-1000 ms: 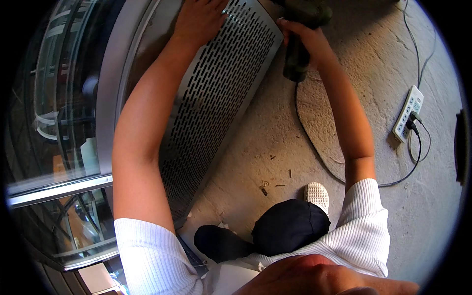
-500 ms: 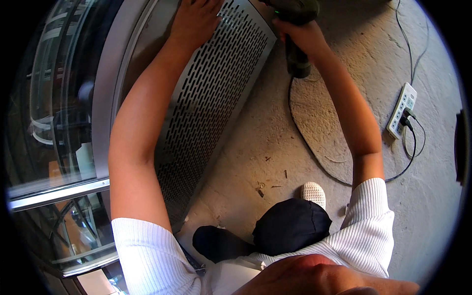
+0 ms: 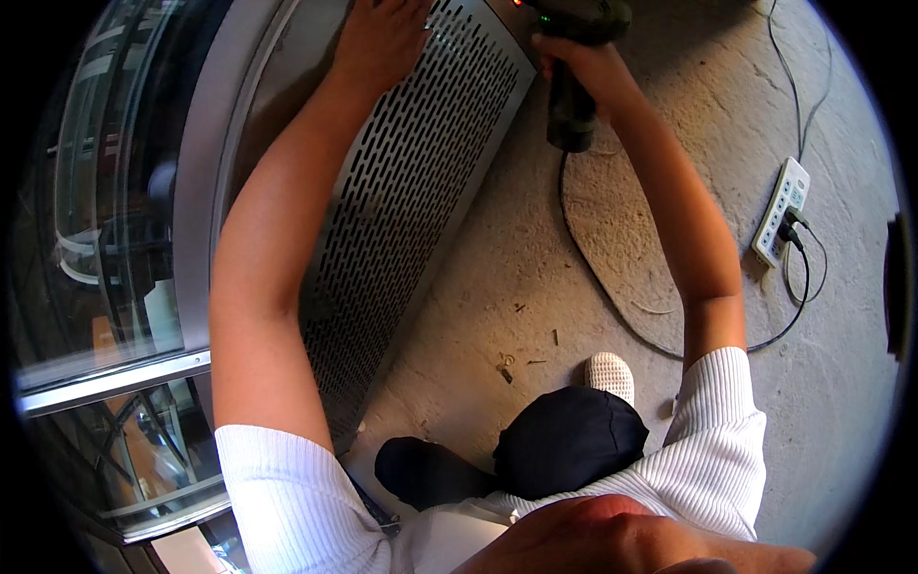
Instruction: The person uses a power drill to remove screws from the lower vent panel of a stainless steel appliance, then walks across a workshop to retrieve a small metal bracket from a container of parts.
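A silver metal panel point(image 3: 421, 163) with rows of slots runs diagonally along my left side. My left hand point(image 3: 382, 38) lies on its upper part, fingers spread and their tips cut off by the top edge. My right hand point(image 3: 588, 67) grips a dark corded power tool point(image 3: 571, 124) held at the panel's upper right corner, where small green and red lights show on the tool. A black cord point(image 3: 593, 273) runs from the tool's base across the concrete floor.
A glass window point(image 3: 115, 239) in a metal frame stands at the left. On the dusty floor point(image 3: 497, 287), a white power strip point(image 3: 770, 230) with plugs and cables lies at the right. My dark-clad knee and pale slipper point(image 3: 609, 373) are below, among small debris.
My right hand and the tool have shifted slightly up and left from a second ago, and lights now show on the tool. My left hand stays on the panel.
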Demonstrator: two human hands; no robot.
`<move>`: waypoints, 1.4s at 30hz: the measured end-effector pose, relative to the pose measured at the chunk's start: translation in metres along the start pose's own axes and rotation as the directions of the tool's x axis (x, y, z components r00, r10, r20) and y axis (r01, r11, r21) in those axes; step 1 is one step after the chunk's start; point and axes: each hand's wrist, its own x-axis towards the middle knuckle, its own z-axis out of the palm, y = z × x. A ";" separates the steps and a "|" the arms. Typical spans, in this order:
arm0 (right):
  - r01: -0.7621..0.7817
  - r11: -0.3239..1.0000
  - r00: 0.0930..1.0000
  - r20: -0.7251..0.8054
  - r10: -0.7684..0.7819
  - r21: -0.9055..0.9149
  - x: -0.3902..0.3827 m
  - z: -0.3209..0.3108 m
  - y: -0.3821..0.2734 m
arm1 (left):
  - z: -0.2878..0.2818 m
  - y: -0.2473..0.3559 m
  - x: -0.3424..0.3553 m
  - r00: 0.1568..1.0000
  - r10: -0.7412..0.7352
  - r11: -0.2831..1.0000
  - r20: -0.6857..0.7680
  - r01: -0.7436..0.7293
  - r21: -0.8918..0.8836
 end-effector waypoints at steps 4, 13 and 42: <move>0.014 1.000 1.000 -0.026 -0.015 -0.014 -0.003 0.008 -0.007 | -0.002 0.001 -0.001 1.000 0.002 1.000 0.017 -0.002 0.008; 0.034 0.992 0.996 -0.079 -0.044 -0.121 -0.001 0.007 -0.016 | 0.000 0.002 0.000 1.000 0.001 1.000 0.009 -0.001 -0.002; -0.060 0.988 0.995 -0.082 0.049 -0.141 0.003 0.001 -0.018 | 0.014 0.011 -0.005 0.985 -0.066 0.996 0.162 0.055 0.076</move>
